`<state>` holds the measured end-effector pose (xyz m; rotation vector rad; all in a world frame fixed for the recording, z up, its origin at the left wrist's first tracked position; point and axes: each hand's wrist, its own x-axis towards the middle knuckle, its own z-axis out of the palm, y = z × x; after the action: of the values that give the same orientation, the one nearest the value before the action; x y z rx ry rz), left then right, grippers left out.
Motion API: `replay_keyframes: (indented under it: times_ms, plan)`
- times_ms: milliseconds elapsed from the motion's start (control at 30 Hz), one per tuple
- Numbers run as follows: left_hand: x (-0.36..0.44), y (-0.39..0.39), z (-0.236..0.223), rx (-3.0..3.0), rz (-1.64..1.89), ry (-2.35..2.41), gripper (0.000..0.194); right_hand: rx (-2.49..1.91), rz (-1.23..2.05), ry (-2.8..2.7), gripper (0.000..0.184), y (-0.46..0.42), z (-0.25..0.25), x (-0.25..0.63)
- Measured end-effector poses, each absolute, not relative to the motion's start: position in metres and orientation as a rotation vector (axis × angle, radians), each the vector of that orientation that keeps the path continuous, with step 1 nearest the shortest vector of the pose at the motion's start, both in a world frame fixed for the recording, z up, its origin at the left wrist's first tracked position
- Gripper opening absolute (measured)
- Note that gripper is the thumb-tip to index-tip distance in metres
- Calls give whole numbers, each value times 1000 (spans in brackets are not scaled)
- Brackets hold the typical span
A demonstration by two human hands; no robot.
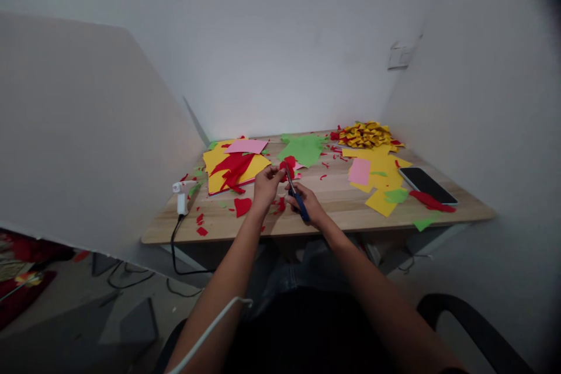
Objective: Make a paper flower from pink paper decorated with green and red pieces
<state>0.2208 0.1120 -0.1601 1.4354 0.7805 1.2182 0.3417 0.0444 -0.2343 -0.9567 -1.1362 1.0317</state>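
Note:
Between the fingers of my left hand (pixel 266 184) is a piece of red felt (pixel 289 162), held above the middle of the table. My right hand (pixel 310 204) grips blue-handled scissors (pixel 300 205), whose blades reach up across the red felt. Whether the blades are parted is too small to tell. Below and left of my hands lies a loose red felt piece (pixel 242 206). A green felt sheet (pixel 302 149) with ragged edges lies just beyond them.
Yellow sheets (pixel 214 165) with red and pink pieces lie left. A white glue gun (pixel 182 198) with a black cable stands at the left edge. At right are a yellow fringed pile (pixel 368 135), more yellow felt (pixel 379 203) and a phone (pixel 427 184). Partition walls flank the table.

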Motion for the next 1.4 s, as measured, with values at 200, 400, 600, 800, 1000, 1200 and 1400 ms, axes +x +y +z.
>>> replay_keyframes:
  times_ms: [200, 400, 600, 800, 1000, 1200, 1400]
  plan:
    - [219, 113, -162, 1423, 1210, 765, 28, -947, 1012, -1169, 45, 43, -230, 343]
    - [220, 112, -163, 1387, 1210, 763, 30, -952, 1029, -1177, 46, 42, -229, 343]
    - [219, 111, -163, 1417, 1193, 752, 29, -934, 1020, -1201, 43, 44, -234, 343]
    - [220, 110, -162, 1406, 1180, 759, 33, -965, 994, -1184, 41, 44, -234, 341]
    - [220, 112, -163, 1382, 1187, 745, 35, -963, 1031, -1163, 42, 45, -237, 342]
    - [219, 114, -164, 1381, 1188, 744, 36, -960, 1038, -1151, 39, 46, -239, 343]
    - [218, 117, -166, 1389, 1198, 742, 35, -1002, 1062, -1129, 41, 44, -236, 342]
